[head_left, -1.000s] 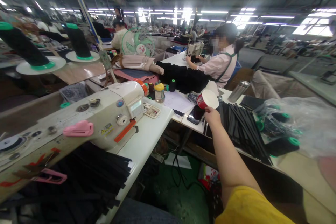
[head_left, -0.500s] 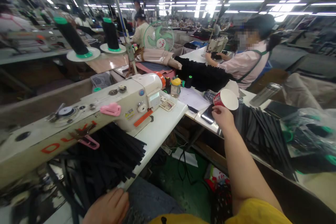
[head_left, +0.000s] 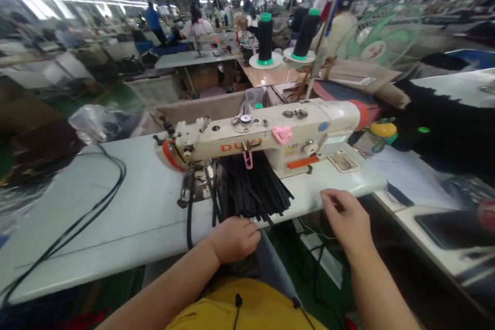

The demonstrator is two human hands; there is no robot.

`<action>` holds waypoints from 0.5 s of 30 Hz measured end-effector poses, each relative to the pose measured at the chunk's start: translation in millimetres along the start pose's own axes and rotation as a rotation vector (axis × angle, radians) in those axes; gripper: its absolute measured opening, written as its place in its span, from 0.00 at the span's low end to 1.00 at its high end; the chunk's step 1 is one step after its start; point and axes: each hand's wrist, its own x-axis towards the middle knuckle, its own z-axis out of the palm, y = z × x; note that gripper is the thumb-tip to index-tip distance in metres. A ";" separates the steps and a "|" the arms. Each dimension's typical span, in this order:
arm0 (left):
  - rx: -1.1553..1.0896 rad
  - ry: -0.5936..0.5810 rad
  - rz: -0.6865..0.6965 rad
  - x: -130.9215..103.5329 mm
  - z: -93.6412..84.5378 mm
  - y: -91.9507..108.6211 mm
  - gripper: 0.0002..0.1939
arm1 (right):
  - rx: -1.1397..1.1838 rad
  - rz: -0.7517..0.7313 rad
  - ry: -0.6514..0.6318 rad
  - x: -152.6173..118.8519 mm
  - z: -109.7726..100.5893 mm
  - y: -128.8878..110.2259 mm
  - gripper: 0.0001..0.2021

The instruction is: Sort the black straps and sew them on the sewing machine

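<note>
Both hands, left hand (head_left: 236,238) and right hand (head_left: 347,220): fingers bent; whether left grips or right tips meet, cannot tell.
Black strips (head_left: 253,188): bunched on white table (head_left: 135,206), ends just beside left hand.
Sewing machine (head_left: 247,136): arm above strips.

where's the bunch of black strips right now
In the head view, the bunch of black strips is near the centre, spreading from under the sewing machine toward the left hand.

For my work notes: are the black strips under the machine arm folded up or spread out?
Spread out: the black strips fan apart toward the front of the table, near the left hand.
</note>
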 end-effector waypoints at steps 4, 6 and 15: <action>0.005 -0.014 -0.005 1.4 -7.5 1.3 0.07 | 0.203 -0.233 -0.129 -3.2 38.7 -51.6 0.07; -0.005 0.025 0.005 0.7 -12.4 6.1 0.08 | 0.263 -0.290 -0.165 -1.7 45.5 -66.7 0.08; 0.024 0.423 -0.094 -55.8 -7.3 9.5 0.12 | 0.077 -0.096 0.012 -8.0 11.9 -33.6 0.06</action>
